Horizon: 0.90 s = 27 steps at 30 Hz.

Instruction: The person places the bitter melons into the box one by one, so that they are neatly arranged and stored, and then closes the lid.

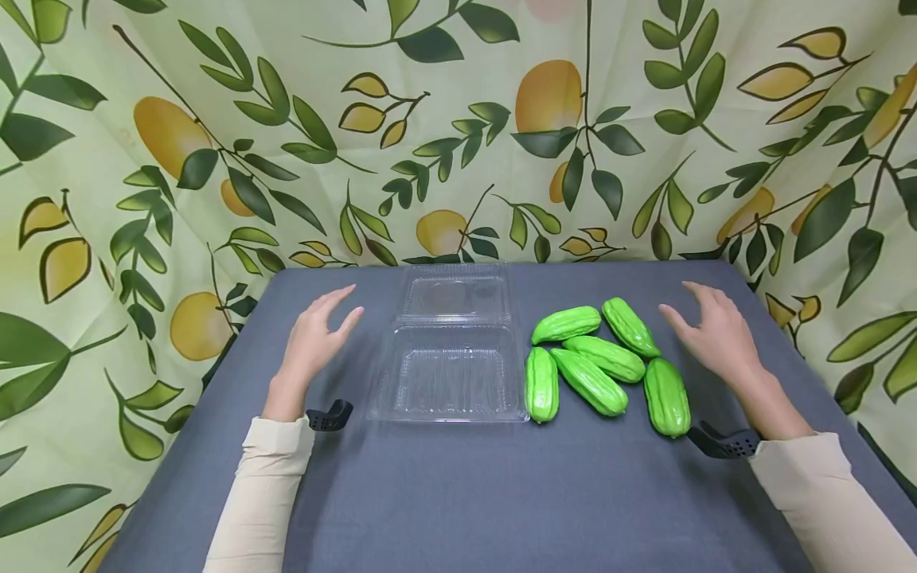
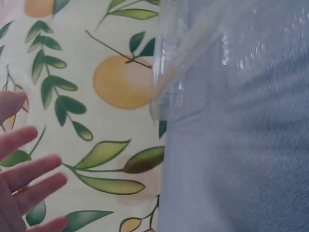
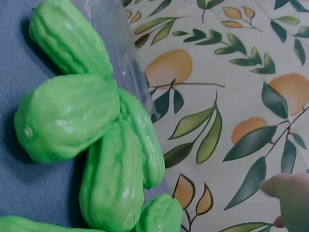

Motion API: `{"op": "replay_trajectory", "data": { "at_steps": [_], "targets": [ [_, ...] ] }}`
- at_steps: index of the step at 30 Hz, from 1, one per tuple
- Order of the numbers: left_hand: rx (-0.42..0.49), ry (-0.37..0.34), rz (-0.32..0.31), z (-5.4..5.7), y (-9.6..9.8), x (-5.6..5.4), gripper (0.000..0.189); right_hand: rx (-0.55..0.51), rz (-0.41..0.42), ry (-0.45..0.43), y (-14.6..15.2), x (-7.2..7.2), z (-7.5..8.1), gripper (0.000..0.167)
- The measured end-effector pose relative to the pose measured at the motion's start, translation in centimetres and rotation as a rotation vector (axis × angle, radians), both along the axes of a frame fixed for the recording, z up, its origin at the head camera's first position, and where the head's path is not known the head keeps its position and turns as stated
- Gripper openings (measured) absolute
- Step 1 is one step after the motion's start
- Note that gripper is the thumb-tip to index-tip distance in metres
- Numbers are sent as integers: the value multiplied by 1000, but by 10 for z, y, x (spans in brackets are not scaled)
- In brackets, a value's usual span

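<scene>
Several bright green, ridged bitter melons (image 1: pixel 589 382) lie in a loose cluster on the table, touching or close together; the right wrist view shows one bitter melon (image 3: pixel 67 116) close up. Left of them sits a clear plastic clamshell box (image 1: pixel 451 382), its lid (image 1: pixel 458 293) folded back flat and nothing inside. My left hand (image 1: pixel 315 334) hovers left of the box with thumb and fingers spread, holding nothing. To the right of the melons, my right hand (image 1: pixel 716 330) is likewise held with fingers extended and a gap before the thumb, touching nothing.
A grey cloth covers the table (image 1: pixel 458 501). Behind it and along both sides hangs a curtain (image 1: pixel 458 119) printed with leaves and orange fruit. Each wrist wears a black camera band, such as the left band (image 1: pixel 331 416).
</scene>
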<state>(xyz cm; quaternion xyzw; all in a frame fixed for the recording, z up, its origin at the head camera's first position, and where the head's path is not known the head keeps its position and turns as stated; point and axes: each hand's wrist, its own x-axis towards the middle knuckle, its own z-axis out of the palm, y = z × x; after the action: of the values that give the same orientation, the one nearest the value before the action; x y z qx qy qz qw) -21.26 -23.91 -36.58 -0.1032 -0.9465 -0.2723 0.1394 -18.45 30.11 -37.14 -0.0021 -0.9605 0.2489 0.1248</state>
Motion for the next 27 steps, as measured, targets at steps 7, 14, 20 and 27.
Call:
{"op": "replay_trajectory", "data": {
  "at_steps": [7,14,20,27],
  "targets": [
    [226,-117,-167,-17,-4,7,40,-12,42,-12,0,15,-4,62],
    [361,-217,-247,-39,-10,10,38,-63,63,-55,3,26,-9,57],
    [439,-300,-299,-50,-10,13,42,-62,67,-115,7,33,-15,59],
    [465,-372,-323,-57,-11,16,45,-82,81,-241,11,44,-25,63]
  ]
}}
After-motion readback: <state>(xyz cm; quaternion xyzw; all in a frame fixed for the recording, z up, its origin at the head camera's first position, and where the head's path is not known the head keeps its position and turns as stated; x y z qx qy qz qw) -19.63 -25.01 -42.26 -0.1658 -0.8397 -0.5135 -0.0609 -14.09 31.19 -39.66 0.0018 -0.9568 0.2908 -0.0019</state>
